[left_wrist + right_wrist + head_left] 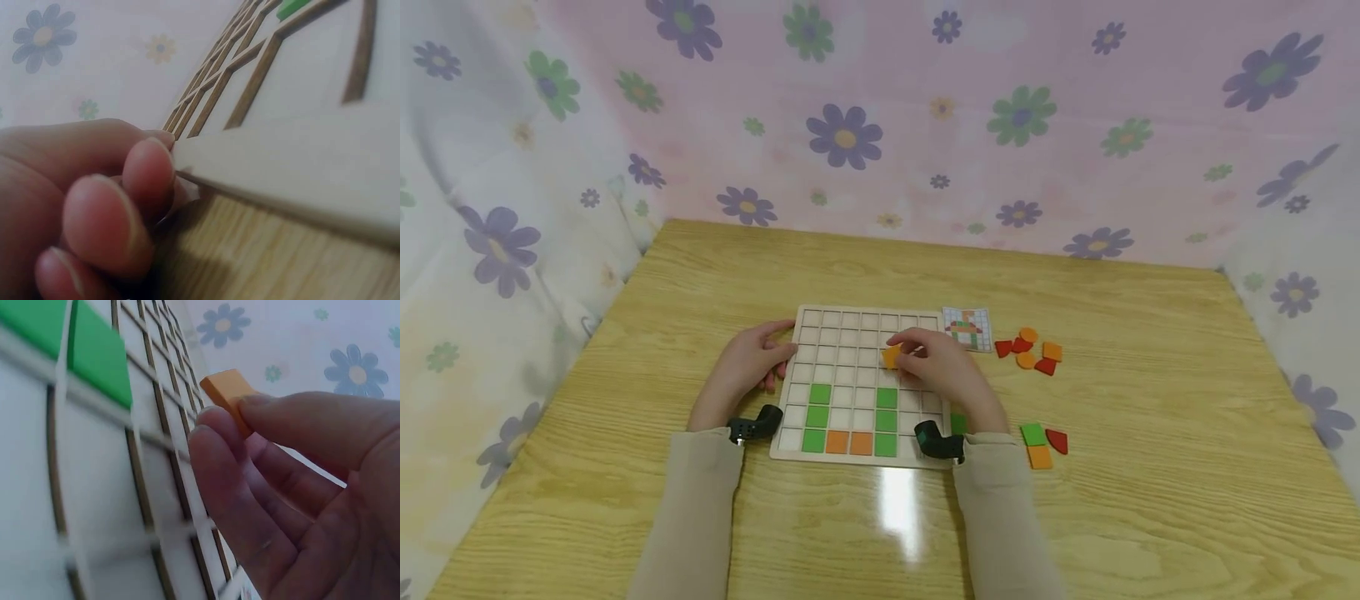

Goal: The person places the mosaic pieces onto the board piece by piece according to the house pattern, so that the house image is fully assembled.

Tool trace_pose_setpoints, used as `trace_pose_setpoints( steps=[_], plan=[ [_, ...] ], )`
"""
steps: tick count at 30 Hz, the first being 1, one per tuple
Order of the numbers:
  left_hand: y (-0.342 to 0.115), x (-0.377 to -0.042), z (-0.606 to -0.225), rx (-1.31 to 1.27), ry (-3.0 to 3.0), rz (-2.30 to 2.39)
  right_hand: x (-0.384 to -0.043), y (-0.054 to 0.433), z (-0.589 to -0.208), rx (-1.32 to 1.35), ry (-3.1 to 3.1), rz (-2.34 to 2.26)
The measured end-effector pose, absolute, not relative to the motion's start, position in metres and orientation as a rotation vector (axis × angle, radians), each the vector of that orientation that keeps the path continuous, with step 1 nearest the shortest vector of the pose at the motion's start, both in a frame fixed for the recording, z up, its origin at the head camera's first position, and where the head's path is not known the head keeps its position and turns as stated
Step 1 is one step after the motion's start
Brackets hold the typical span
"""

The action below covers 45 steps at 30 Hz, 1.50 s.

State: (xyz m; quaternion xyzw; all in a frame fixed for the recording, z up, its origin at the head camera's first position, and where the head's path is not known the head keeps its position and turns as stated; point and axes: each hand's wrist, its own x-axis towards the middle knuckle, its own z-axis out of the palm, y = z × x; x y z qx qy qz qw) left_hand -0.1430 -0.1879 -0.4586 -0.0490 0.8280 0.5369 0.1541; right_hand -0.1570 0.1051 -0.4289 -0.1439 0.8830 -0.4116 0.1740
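A wooden grid board point(853, 463) lies on the table, with green squares point(819, 417) in two columns and two orange squares point(837, 442) in its lowest row. My left hand point(747, 360) holds the board's left edge, thumb and fingertips against the rim point(300, 156). Over the board's right half, my right hand point(946, 367) pinches an orange-yellow square tile point(228, 390) between thumb and fingertips. In the right wrist view the tile is raised and tilted above the cells. Part of the board's lower right is hidden by my right arm.
A printed pattern card point(967, 329) sits at the board's upper right corner. Loose orange discs point(1027, 335), red pieces point(1047, 367) and an orange square point(1052, 352) lie beyond it. Nearer me are a green square point(1033, 434), an orange square point(1040, 457) and a red piece point(1057, 441).
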Motion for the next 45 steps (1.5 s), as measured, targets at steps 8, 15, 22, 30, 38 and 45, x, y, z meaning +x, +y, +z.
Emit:
trace_pose_setpoints(
  steps=[8,15,22,30,38,45],
  plan=[
    [-0.188,-0.143,-0.459,-0.142,2.382,1.524,-0.163,0.071,-0.432,-0.478,2.395,-1.286],
    [-0.187,-0.144,-0.457,-0.154,2.385,1.504,-0.159,0.045,-0.435,-0.467,2.425,-1.3],
    [-0.187,-0.143,-0.456,-0.153,2.385,1.509,-0.153,0.03,-0.437,-0.46,2.507,-1.254],
    [-0.188,-0.143,-0.456,-0.141,2.402,1.498,-0.148,0.019,-0.436,-0.5,2.579,-1.142],
    [-0.189,-0.143,-0.456,-0.152,2.407,1.495,-0.143,0.011,-0.433,-0.51,2.66,-1.08],
    [-0.189,-0.144,-0.458,-0.142,2.404,1.504,-0.142,0.002,-0.432,-0.511,2.733,-0.849]
  ],
)
